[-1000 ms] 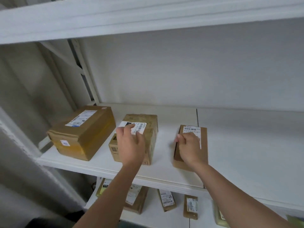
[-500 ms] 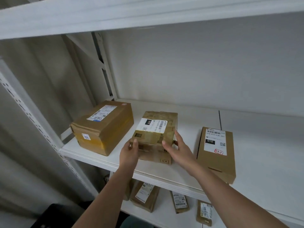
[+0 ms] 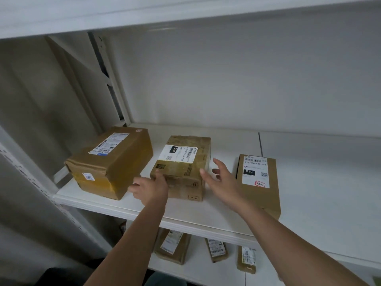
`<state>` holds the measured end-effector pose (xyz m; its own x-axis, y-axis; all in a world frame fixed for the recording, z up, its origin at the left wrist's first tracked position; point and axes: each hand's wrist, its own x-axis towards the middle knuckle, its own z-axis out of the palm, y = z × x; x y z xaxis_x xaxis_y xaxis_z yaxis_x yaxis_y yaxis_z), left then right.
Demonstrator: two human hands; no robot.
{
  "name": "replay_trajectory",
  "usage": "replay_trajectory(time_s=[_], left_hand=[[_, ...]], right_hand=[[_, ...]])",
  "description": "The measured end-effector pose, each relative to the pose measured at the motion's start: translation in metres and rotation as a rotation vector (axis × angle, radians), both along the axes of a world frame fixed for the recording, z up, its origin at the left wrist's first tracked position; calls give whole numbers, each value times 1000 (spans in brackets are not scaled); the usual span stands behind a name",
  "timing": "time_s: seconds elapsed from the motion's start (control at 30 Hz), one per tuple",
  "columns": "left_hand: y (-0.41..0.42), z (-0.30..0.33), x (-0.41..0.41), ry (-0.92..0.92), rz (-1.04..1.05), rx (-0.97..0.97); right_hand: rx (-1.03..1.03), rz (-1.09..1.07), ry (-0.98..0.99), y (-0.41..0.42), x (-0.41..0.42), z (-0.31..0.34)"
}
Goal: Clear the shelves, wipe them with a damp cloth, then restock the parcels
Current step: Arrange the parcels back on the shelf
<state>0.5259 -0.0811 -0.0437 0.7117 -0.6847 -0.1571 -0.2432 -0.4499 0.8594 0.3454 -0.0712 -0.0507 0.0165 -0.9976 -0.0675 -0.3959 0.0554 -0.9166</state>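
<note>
Small brown taped cardboard parcel (image 3: 183,168) mid-shelf (image 3: 206,213): stiff, probably light; best gripped by opposite sides. Left hand (image 3: 151,187) touching near-left corner, right hand (image 3: 221,179) spread alongside, holding nothing

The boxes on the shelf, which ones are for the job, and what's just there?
For the job:
- big parcel, middle parcel, flat parcel on the shelf
- three parcels on the lower shelf
- both hands: left hand, right hand

Just there:
- back wall
- shelf upright
</note>
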Motion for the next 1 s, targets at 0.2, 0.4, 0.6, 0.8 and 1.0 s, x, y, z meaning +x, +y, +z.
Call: replay_trajectory(time_s=[0.2,0.4,0.6,0.8,1.0], left_hand=[[9,5,-32,-184,105,-187],[30,-4,-101,-679,-763,-667],[45,-18,-140,-464,-989,-149],[53,-23,-157,-258,-979,-37],[61,-23,-139,-296,-827,-175]], right_hand=[[-68,-442,495,5,-51,-12],[105,-496,550,27,-81,-33],[136,-350,345,32,-105,-47],[44,-291,251,30,-122,-47],[-157,-483,351,36,-106,-28]])
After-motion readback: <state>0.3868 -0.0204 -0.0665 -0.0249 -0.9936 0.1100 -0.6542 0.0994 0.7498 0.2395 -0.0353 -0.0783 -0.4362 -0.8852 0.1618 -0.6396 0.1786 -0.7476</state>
